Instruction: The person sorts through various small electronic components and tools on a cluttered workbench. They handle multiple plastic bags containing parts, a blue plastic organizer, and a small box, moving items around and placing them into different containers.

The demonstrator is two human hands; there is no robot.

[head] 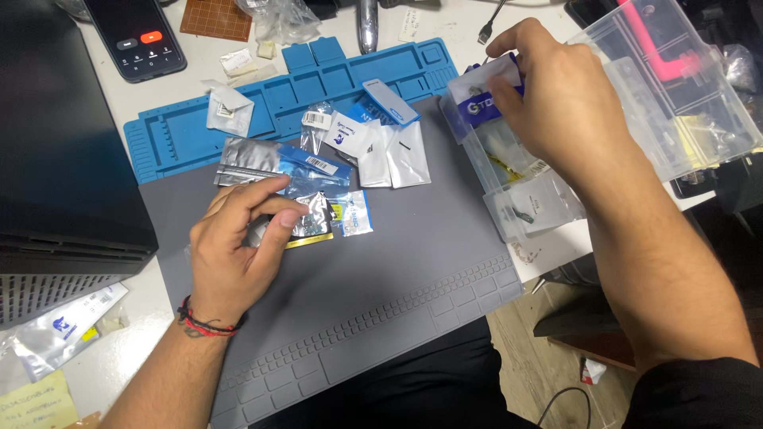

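We worked at a white table (163, 330) on which a grey mat (381, 278) lay, its far edge overlapping a blue silicone tray mat (199, 131). Directly on the tabletop we also saw a dark phone (135, 36), a brown perforated board (216, 17) and a black box (56, 143) at the left edge. Small foil and plastic packets (318, 171) were scattered over both mats.
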